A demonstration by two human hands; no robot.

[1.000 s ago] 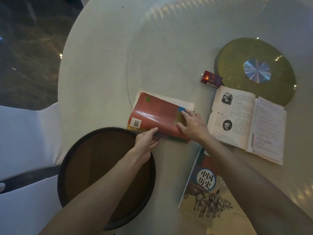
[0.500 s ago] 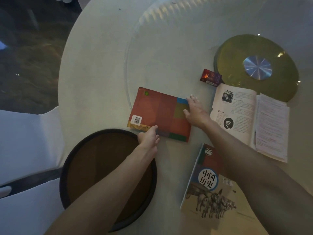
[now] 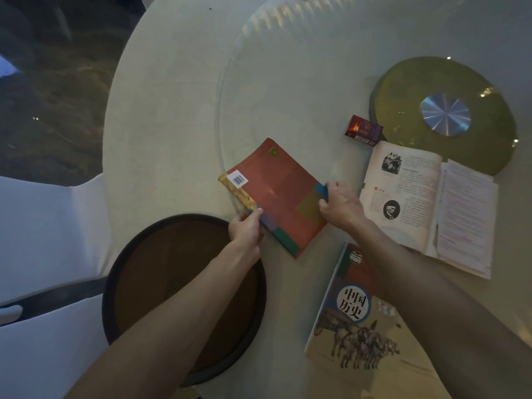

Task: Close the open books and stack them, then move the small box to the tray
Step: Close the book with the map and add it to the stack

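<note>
A closed red book (image 3: pixel 276 191), back cover up with a barcode sticker, lies tilted in the middle of the round white table (image 3: pixel 178 116). My left hand (image 3: pixel 247 230) grips its near left edge. My right hand (image 3: pixel 339 204) grips its right corner. To the right an open book (image 3: pixel 403 185) lies flat with printed pages showing. A closed history book (image 3: pixel 354 309) with horses on its cover lies near the front, partly under my right forearm. The small red box (image 3: pixel 364 133) sits beyond the open book. The round dark tray (image 3: pixel 115 283) is at the near left, under my left arm.
A round olive-green disc (image 3: pixel 403 90) with a silver centre sits at the far right, beside the small box. A glass turntable rim (image 3: pixel 227 90) arcs across the table. White chair covers (image 3: pixel 43 226) stand at the left, dark floor beyond.
The red book's cover came down shut, then both hands took hold of it and turned it, so it now lies diagonally. The other books and the box have not moved.
</note>
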